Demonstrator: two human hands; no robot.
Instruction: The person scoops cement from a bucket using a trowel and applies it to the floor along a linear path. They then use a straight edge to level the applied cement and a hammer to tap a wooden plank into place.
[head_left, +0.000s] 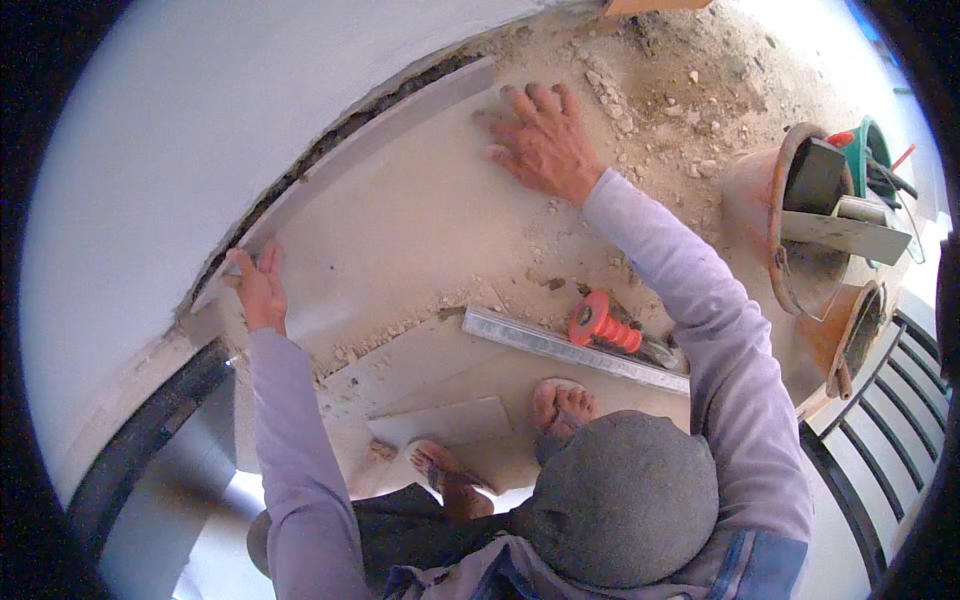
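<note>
A long, narrow tile strip (375, 133) stands along the base of the white wall, with a dark, rough gap between it and the wall. My left hand (259, 288) is closed at the strip's left end, its fingers at the upper edge. Near the strip's other end, my right hand (548, 143) rests palm down on the dusty floor slab (400, 225), fingers spread and holding nothing. Between my forearms and close to my feet lie a metal straightedge bar (575, 350) and a red spool (604, 325).
Rubble and sand (690, 110) cover the floor at the far right. A large bucket (748, 205) holding tools, a green bucket (868, 140) and an orange bucket (830, 330) stand at right. Black railing (880, 420) lies beyond them. A loose tile piece (445, 422) is beside my feet.
</note>
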